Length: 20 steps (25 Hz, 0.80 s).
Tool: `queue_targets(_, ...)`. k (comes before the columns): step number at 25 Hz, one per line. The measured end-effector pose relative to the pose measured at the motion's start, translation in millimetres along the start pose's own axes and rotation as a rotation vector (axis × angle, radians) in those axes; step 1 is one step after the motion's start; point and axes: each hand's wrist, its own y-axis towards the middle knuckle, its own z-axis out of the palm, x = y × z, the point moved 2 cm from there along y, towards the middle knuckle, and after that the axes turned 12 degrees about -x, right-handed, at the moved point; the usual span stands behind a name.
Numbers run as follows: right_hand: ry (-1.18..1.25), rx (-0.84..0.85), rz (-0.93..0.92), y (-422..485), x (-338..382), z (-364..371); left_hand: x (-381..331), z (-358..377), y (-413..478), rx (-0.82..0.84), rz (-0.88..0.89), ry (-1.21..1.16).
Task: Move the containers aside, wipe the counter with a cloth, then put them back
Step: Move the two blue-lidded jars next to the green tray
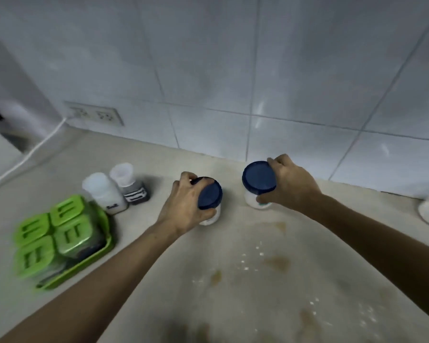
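While each hand holds one jar, both jars sit far back on the counter (144, 229), close to the tiled wall (208, 70). The left hand (183, 204) grips the left jar (209, 193) from the side. Its fingers (186, 177) curl round the edge of the dark blue lid, and the thumb presses the white side lower down. The right hand (290, 186) grips the right jar (258, 178) the same way, with fingers (274, 160) hooked over the far edge of its blue lid and the thumb on the white side. The two jars are near each other but do not touch. It is hard to tell if they stand on the counter or are lifted a little.

Just left of the left jar stand two small bottles, side by side: a white bottle (104, 194) and a dark bottle (131, 186) with a pale cap. Farther left, nearer the person, is a green tray (84, 266) holding four boxes with green lids (67, 233); it looks blurry. On the wall behind is a socket (94, 115), and a white cord (30, 154) runs from it down to the left. At the right edge sits a white dish (425, 211) with something green on it, partly cut off. Brown stains (275, 263) and white crumbs (245, 262) lie on the counter between the arms.
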Motion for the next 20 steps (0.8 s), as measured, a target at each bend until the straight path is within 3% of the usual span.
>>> queue_targets(3, 0.075, 0.061, -0.090, 11.7, 88.2, 31.6, 76.7, -39.0, -23.8, -0.058, -0.083, 0.055)
queue_targets(9, 0.131, 0.121, -0.208, 16.9, 197.9, 76.9, 151.6, -69.6, -53.1, -0.179, -0.129, 0.156)
queue_targets(15, 0.107, 0.125, -0.190, 16.0, 234.3, 102.6, 182.5, -57.4, -66.9, -0.290, -0.173, 0.270)
queue_targets(20, 0.159, 0.131, -0.235, 5.9, 218.9, 104.3, 179.6, -51.7, -73.5, -0.341, -0.170, 0.217)
